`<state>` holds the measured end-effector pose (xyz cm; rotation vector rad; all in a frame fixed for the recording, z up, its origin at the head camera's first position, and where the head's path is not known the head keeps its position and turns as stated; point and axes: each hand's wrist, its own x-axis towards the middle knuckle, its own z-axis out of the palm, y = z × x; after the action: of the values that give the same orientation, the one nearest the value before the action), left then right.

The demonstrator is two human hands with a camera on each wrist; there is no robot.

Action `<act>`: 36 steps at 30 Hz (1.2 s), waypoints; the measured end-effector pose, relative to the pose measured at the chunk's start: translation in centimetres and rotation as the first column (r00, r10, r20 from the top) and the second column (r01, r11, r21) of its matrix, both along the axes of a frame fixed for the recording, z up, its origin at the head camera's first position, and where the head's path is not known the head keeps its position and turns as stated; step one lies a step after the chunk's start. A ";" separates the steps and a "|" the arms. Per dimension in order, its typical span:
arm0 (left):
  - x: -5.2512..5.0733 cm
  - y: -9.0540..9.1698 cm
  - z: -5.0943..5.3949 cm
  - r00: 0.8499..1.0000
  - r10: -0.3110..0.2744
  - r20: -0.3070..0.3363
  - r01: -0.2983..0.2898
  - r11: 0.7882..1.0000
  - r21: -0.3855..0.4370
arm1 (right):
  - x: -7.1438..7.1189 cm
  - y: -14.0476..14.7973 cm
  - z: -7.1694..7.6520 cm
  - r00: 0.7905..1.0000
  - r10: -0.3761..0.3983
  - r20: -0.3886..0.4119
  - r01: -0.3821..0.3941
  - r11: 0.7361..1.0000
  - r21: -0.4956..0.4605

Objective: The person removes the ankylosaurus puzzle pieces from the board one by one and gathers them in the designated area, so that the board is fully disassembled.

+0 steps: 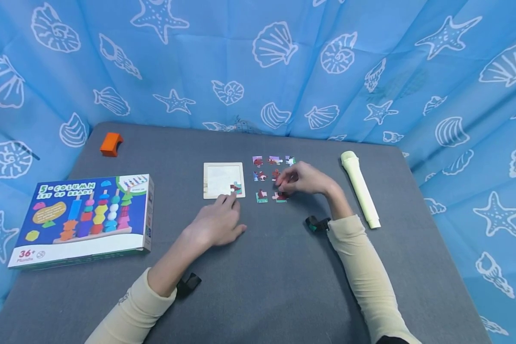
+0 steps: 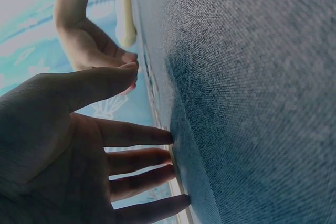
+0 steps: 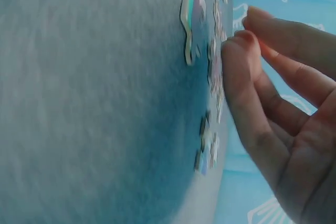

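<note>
A small square wooden puzzle tray point(image 1: 205, 184) lies on the table, one printed jigsaw piece point(image 1: 236, 188) in its lower right corner. My left hand point(image 1: 217, 222) touches the tray's near edge with its fingertips; the left wrist view shows its fingers extended and the thumb apart. To the tray's right, several loose jigsaw pieces point(image 1: 262, 196) lie in rows. Over the right part of these rows is my right hand point(image 1: 306, 179), its fingers bent and thumb close to them. No piece shows between those fingertips in the right wrist view point(image 3: 283, 87). The hand covers part of the rows.
A bead set box point(image 1: 83, 217) lies at the left, with an orange arched block point(image 1: 111, 144) behind it. Right of my right hand lies a pale yellow stick-like object point(image 1: 361, 191). A blue curtain point(image 1: 249, 62) with shell prints hangs along the table's far edge.
</note>
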<state>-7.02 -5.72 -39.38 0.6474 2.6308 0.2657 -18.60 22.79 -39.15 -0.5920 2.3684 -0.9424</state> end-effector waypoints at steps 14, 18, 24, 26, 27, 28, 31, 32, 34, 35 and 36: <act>-0.2 0.0 -0.1 1.000 0.000 0.008 0.000 1.000 -0.011 | 0.0 -4.1 -0.6 0.997 0.059 0.039 -0.052 0.986 -0.155; -0.2 0.0 -0.2 1.000 -0.002 0.009 0.002 1.000 -0.012 | -0.2 -5.9 -0.9 0.995 0.098 0.027 -0.093 0.984 -0.149; -0.2 -0.1 -0.1 1.000 -0.013 0.021 0.013 1.000 -0.004 | -0.9 -8.4 -1.3 0.994 0.110 0.011 -0.108 0.988 -0.108; -0.2 -0.2 -0.1 1.000 -0.017 0.019 0.017 1.000 0.002 | -1.1 -9.1 -1.4 0.996 0.087 0.032 -0.084 0.993 -0.085; -0.2 -0.2 -0.1 1.000 -0.019 0.016 0.019 1.000 0.005 | -1.2 -9.4 -1.5 0.996 0.074 0.042 -0.071 0.995 -0.072; -0.2 -0.2 -0.1 1.000 -0.020 0.013 0.020 1.000 0.009 | -1.3 -9.7 -1.5 0.997 0.060 0.049 -0.057 0.997 -0.056; -0.2 -0.3 -0.1 1.000 -0.021 0.010 0.020 1.000 0.013 | -1.5 -10.5 -1.5 0.998 0.024 0.056 -0.023 1.000 -0.020; -0.2 -0.3 -0.2 1.000 -0.019 0.011 0.019 1.000 0.013 | -1.5 -10.7 -1.5 0.998 0.022 0.051 -0.021 1.000 -0.013; -0.2 -0.3 -0.2 1.000 -0.017 0.015 0.017 1.000 0.013 | -1.6 -11.0 -1.5 0.999 0.029 0.034 -0.029 1.000 -0.003; -0.2 -0.3 -0.2 1.000 -0.015 0.019 0.015 1.000 0.014 | -1.6 -11.1 -1.5 0.999 0.035 0.027 -0.035 0.999 -0.001; -0.3 -0.3 -0.1 1.000 -0.013 0.021 0.013 1.000 0.015 | -1.6 -11.2 -1.5 0.999 0.044 0.018 -0.044 0.999 0.000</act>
<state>-7.28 -6.00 -39.52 0.6631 2.6060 0.2866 -20.19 11.60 -40.68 -0.6300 2.3304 -0.9240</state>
